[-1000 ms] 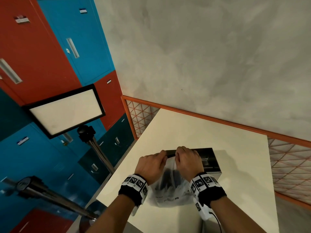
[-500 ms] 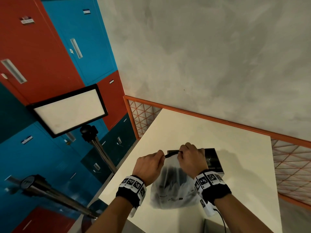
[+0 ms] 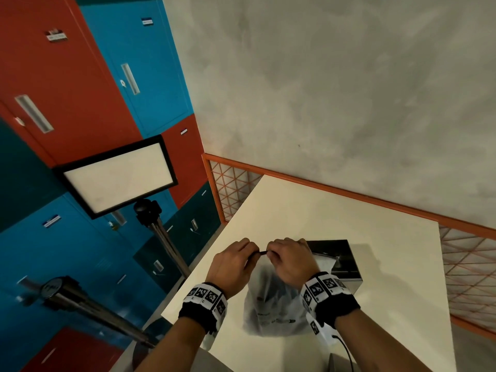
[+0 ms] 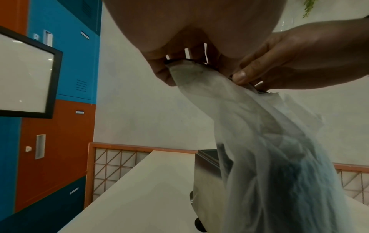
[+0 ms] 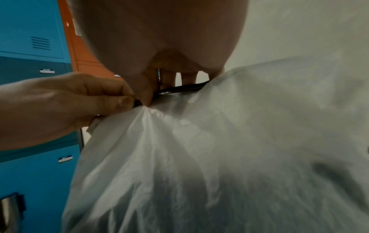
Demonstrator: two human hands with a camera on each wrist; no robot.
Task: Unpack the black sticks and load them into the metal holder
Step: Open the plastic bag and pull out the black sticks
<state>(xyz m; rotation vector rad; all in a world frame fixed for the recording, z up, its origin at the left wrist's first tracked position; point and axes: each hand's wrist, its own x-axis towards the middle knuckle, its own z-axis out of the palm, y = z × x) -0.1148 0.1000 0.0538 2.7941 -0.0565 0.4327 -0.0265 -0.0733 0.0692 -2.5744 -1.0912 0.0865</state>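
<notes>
A cloudy plastic bag (image 3: 271,304) with a dark bundle inside hangs over the near part of the cream table (image 3: 335,218). Its top edge carries a black strip (image 3: 261,253). My left hand (image 3: 233,264) and right hand (image 3: 288,260) pinch that top edge from either side, close together. In the left wrist view the bag (image 4: 269,157) hangs down in front of the metal holder (image 4: 207,170). In the right wrist view the bag (image 5: 219,157) fills the frame below the black strip (image 5: 179,89). The metal holder (image 3: 341,261), a shiny open box, stands just behind the bag.
An orange-framed mesh fence (image 3: 230,189) runs along the table's far and right sides before a grey wall. A framed light panel on a stand (image 3: 115,178) and red and blue lockers (image 3: 80,76) are to the left. A cable (image 3: 346,350) trails from my right wrist.
Both hands have lifted the bag's top edge slightly and keep pinching it; the bag now hangs more upright in front of the holder.
</notes>
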